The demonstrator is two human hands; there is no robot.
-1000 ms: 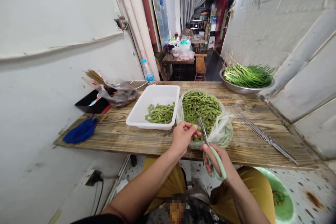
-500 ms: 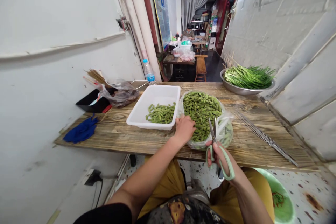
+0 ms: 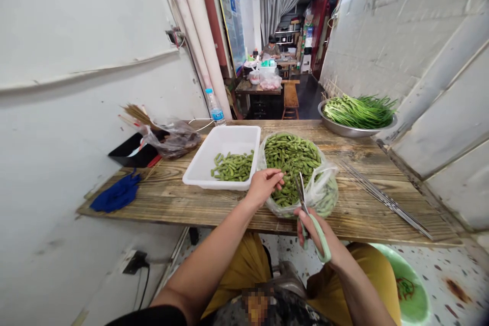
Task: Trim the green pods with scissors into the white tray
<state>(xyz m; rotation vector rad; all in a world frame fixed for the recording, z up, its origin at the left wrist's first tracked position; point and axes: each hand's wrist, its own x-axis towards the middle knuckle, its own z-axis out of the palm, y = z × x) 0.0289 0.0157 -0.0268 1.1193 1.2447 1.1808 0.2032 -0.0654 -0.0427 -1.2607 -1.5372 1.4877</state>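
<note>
My right hand [image 3: 315, 229] is wrapped round the handles of the scissors [image 3: 301, 193], whose slightly parted blades point up over the pods [image 3: 292, 153]. My left hand [image 3: 264, 186] hangs over the near left edge of the bag [image 3: 324, 188], thumb and fingertips drawn close together; I can't tell whether a pod is between them. The bag is clear and opened wide, heaped with green pods, its loose plastic bunched on the right. Just left of it sits the white tray [image 3: 196, 175], with more pods [image 3: 234, 167] gathered in its near right part. Beyond, to the right, the metal bowl [image 3: 351, 131] is piled with long greens [image 3: 359, 111] that rise above its rim. Farther left, the black box [image 3: 128, 153] has something pale in it, and a clear sack [image 3: 179, 140] beside it holds something dark that I can't make out.
</note>
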